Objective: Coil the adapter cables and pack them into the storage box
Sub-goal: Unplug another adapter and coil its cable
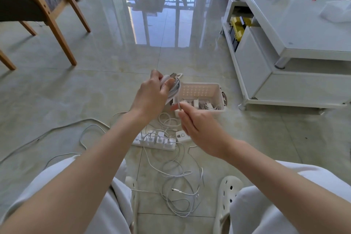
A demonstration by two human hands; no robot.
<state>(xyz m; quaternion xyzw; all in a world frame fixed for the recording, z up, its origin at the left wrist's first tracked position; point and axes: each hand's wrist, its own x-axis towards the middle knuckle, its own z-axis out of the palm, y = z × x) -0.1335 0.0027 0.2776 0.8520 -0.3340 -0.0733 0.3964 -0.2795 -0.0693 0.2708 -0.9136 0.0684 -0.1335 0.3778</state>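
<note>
My left hand (153,93) grips a white adapter with its cable (175,86) wound in a coil around it, held in the air just left of the white storage box (218,91). My right hand (197,127) pinches the loose end of that cable between thumb and fingers, below the coil. The box stands on the floor, and several coiled adapters lie inside it. A white power strip (154,141) with several adapters plugged in lies on the floor under my hands. Loose white cables (178,182) tangle between my feet.
A white coffee table (284,30) stands to the right of the box. A wooden chair (47,11) with a grey seat is at far left. A long cable (57,129) trails off left across the shiny tiled floor. My knees and white sandals (228,195) fill the bottom.
</note>
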